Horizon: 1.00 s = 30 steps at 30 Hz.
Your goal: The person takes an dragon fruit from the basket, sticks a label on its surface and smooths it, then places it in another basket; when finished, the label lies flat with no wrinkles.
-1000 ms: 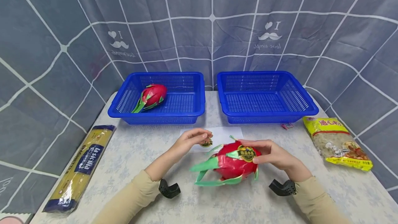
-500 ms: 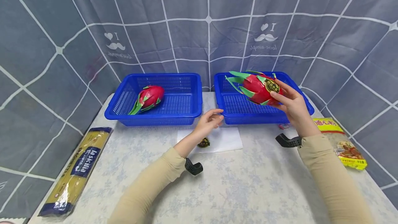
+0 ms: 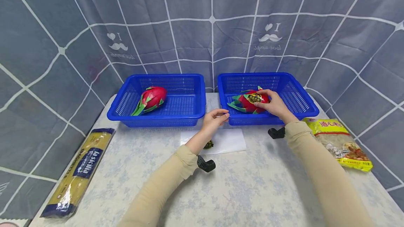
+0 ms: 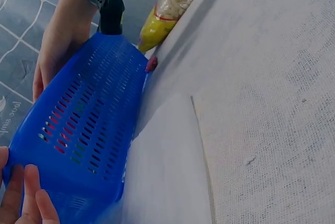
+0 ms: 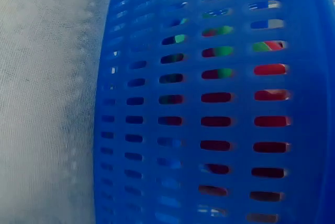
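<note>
In the head view, my right hand (image 3: 274,105) reaches into the right blue basket (image 3: 268,119) and grips a red dragon fruit (image 3: 247,105) with green leaf tips and a black-and-gold round label. The fruit lies low inside, leaves pointing left. Through the slots in the right wrist view, red and green parts of the dragon fruit (image 5: 270,121) show; the hand itself is hidden there. My left hand (image 3: 212,123) holds the near-left corner of the same basket, its thumb and fingers (image 4: 32,182) at the rim in the left wrist view.
Another dragon fruit (image 3: 153,97) lies in the left blue basket (image 3: 157,118). A white sheet (image 3: 231,143) with a round black-and-gold label (image 3: 208,145) lies in front. A spaghetti pack (image 3: 79,171) is at the left, a yellow-ended pasta bag (image 3: 341,144) at the right.
The right hand has lifted the dragon fruit from the table, carried it over the right basket and lowered it inside. The left hand has moved right and forward to the basket's corner.
</note>
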Motion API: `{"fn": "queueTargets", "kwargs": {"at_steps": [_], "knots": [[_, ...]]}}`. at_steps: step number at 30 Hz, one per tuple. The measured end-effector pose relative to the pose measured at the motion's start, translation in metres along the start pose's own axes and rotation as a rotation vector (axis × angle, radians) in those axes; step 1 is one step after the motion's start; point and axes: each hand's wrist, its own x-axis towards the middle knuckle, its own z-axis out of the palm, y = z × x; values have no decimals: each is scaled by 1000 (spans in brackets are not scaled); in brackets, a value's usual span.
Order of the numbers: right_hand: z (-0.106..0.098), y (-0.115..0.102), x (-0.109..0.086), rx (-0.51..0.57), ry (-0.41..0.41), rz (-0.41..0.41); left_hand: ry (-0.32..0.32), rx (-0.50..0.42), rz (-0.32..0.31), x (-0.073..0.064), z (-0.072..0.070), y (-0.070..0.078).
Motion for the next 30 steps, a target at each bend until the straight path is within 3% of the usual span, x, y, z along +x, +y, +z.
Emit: {"fn": "queueTargets", "kwargs": {"at_steps": [5,9,11,14,18,22,26,30], "knots": [[1,-1,3,-83,-84,8,10,13,-14,-3,0,6],[2,-7,1,-162,-106,-16,-9,31,-38,-4,1,6],[3,-15,-4,-209,-89,-14,-42,86,-37,-8,0,11],[8,-32,-15,-242,0,-9,-127,260,5,-18,-9,25],[26,-55,-30,-151,175,-92,-290,453,113,-28,-36,52],[50,-79,-41,-24,294,-241,-422,432,228,-28,-69,82],[72,-100,-48,53,302,-316,-436,357,314,-22,-102,106],[94,-110,-51,113,248,-286,-360,347,367,-14,-136,121]]}}
